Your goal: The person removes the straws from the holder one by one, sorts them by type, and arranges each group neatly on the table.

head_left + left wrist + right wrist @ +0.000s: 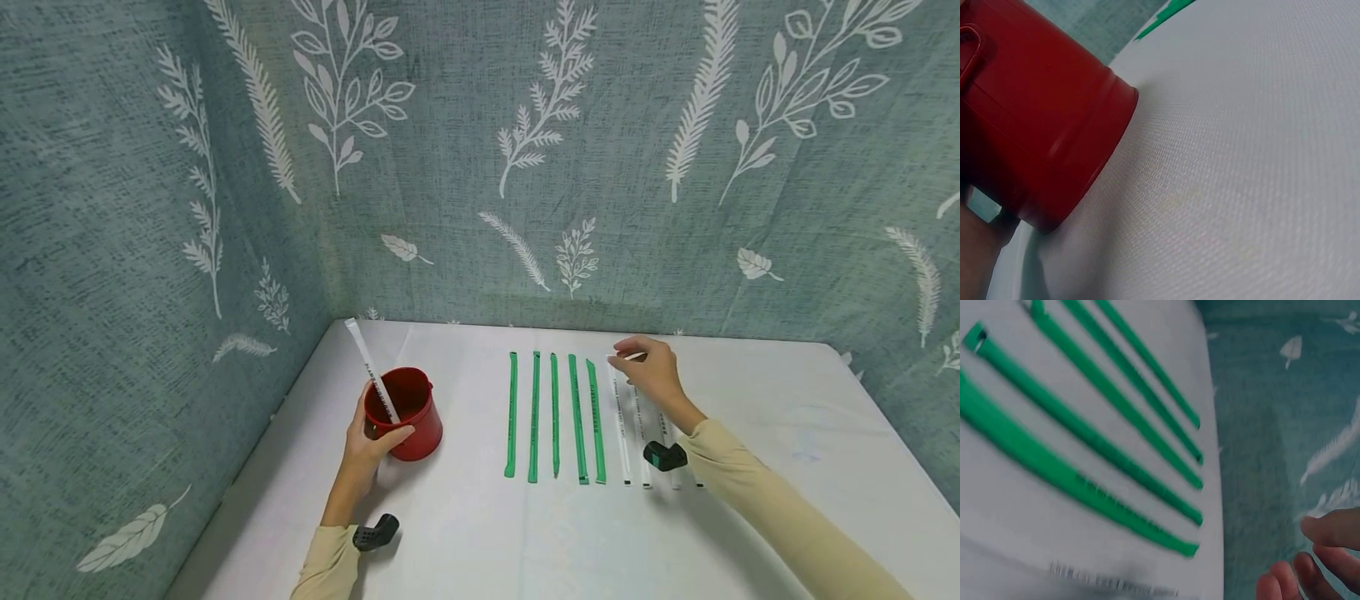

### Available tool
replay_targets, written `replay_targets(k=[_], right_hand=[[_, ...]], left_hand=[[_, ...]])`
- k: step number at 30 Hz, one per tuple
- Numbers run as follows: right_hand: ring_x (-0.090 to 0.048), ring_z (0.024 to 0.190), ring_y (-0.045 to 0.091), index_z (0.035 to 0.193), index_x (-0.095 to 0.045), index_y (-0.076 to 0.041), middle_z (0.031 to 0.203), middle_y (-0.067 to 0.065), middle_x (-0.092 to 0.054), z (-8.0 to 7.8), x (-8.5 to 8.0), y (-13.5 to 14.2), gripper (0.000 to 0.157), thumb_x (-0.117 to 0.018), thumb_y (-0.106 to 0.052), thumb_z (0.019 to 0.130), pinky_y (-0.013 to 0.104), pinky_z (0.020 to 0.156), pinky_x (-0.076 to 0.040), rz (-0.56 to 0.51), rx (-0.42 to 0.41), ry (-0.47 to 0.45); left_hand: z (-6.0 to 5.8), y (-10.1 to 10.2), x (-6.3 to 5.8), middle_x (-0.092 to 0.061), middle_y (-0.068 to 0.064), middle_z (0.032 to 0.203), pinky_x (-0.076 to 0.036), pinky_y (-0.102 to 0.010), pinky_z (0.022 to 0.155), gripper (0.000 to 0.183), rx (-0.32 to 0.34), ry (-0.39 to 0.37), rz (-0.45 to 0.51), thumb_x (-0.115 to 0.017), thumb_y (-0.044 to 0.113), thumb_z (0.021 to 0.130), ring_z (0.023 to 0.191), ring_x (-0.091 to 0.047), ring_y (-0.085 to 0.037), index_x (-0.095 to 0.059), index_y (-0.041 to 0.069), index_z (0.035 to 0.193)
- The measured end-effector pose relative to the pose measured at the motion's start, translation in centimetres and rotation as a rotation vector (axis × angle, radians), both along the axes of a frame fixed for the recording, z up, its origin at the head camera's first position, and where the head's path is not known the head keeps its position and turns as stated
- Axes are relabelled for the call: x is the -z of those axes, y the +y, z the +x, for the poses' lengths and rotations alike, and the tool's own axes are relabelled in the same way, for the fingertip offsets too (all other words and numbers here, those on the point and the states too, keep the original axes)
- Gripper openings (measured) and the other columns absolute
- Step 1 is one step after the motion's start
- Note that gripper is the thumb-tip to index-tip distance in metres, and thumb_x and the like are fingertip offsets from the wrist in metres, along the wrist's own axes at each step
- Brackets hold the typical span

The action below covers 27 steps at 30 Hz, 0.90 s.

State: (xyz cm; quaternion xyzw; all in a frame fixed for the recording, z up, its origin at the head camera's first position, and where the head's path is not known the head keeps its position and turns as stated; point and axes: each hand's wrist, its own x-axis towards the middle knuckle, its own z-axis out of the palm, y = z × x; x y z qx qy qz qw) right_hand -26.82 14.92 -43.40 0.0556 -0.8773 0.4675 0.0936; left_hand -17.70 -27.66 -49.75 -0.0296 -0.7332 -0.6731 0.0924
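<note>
My left hand (366, 450) grips a small red bucket (422, 429) at the left, the thumb at its front side. In the bucket leans a white paper-wrapped straw (366, 358), its upper end sticking out well above the rim. At the far end of a row of white wrapped straws (621, 425) is my right hand (654, 372), fingertips close over the leftmost one. Thumb and fingers of that hand (1319, 556) stand apart with nothing between them in the right wrist view. Parts of the white straws are hidden under my right hand and wrist.
Several green wrapped straws (534, 417) lie side by side between the bucket and the white ones. All lie on a white-covered table (465, 533). A grey-green curtain (450, 167) with white leaf patterns stands behind and to the left.
</note>
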Motion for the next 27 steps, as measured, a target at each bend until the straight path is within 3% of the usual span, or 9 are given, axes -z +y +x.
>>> replay_targets(k=[10,19,27], right_hand=[[-0.064,0.08,0.025,0.107,-0.065,-0.001,0.097,0.017,-0.065,0.0,-1.2,-3.6,0.023,-0.068,-0.012,0.087,0.031,0.06,-0.054,-0.093,-0.074,0.022],[-0.063,0.083,0.026,0.108,-0.065,-0.002,0.1,0.016,-0.064,0.4,-1.9,-6.2,0.023,-0.069,-0.012,0.087,0.03,0.064,-0.054,-0.193,-0.146,0.01],[-0.063,0.087,0.028,0.107,-0.066,-0.004,0.101,0.015,-0.065,0.9,-3.2,-8.7,0.023,-0.069,-0.013,0.086,0.033,0.067,-0.055,-0.221,-0.195,0.024]], left_hand=[[0.1,-0.1,0.0,-0.04,-0.004,0.141,-0.05,-0.028,0.085,0.088,0.001,0.014,0.001,-0.072,0.006,0.078,0.126,-0.036,-0.024,-0.024,0.028,0.149],[1.2,0.8,-2.5,-0.04,-0.008,0.14,-0.049,-0.028,0.086,0.088,0.016,0.003,-0.002,-0.07,0.005,0.08,0.124,-0.037,-0.024,-0.018,0.015,0.151],[1.4,1.0,-2.8,-0.04,-0.008,0.14,-0.049,-0.029,0.087,0.088,0.015,0.003,0.005,-0.07,0.005,0.079,0.124,-0.037,-0.025,-0.019,0.014,0.15]])
